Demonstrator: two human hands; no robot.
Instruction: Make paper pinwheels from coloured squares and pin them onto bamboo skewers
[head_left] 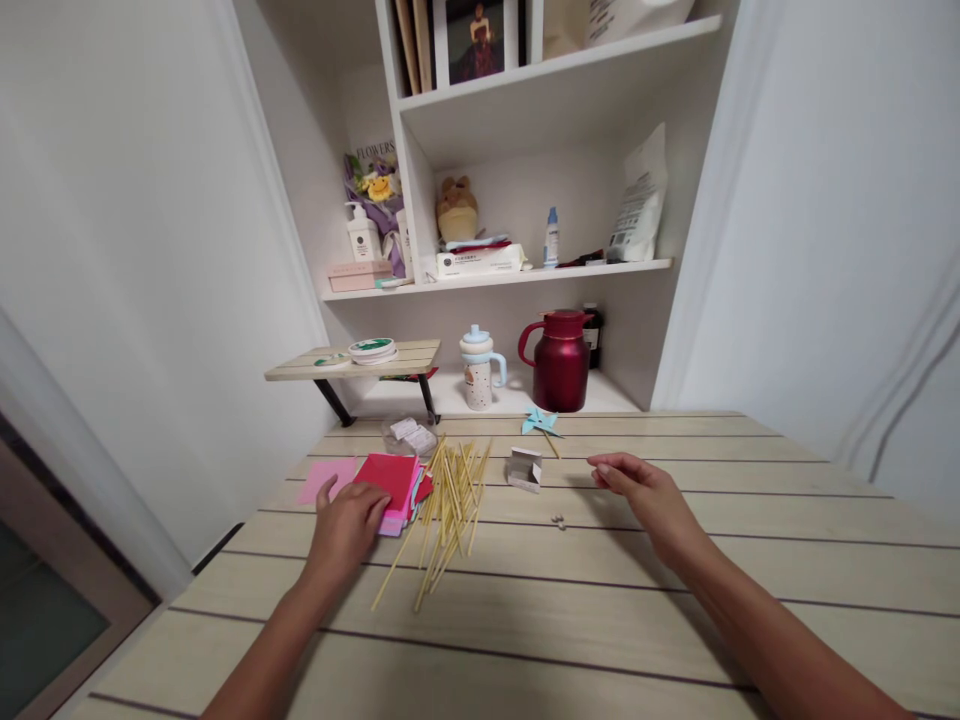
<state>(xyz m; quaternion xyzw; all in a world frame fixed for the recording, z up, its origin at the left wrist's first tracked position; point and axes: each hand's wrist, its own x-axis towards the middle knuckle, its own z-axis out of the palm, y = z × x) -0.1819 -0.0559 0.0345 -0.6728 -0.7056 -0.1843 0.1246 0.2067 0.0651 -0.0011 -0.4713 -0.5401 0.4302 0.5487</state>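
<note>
One pale blue pinwheel [539,420] lies at the far side of the table [525,640], right of centre, its folded vanes mounted on a short length of stick; it is the only assembled piece in sight. The rest looks like unused stock: a stack of coloured paper [384,470], red uppermost, lies flat at the left with a pink sheet [322,482] just beyond its left edge, and a loose fan of thin yellow sticks [452,500] spreads just right of it. Judging by these, most of the material is not yet made up. Right of the sticks stands a small open box [524,470], with a few tiny pieces [559,521] on the tabletop nearer the person.

The person's left hand [345,525] rests at the near left part of the stack, fingers bent and parted; whether they grip a sheet cannot be told. The right hand [637,490] hangs over the right side, fingers gently curved and the thumb close beneath the index finger; nothing shows between them, though something tiny could be hidden.

Room for moving is widest at the near middle and the right. The left is tighter, with a clear bowl [409,438] behind the stack and a raised stand [315,365] overhanging the far left edge.
</note>
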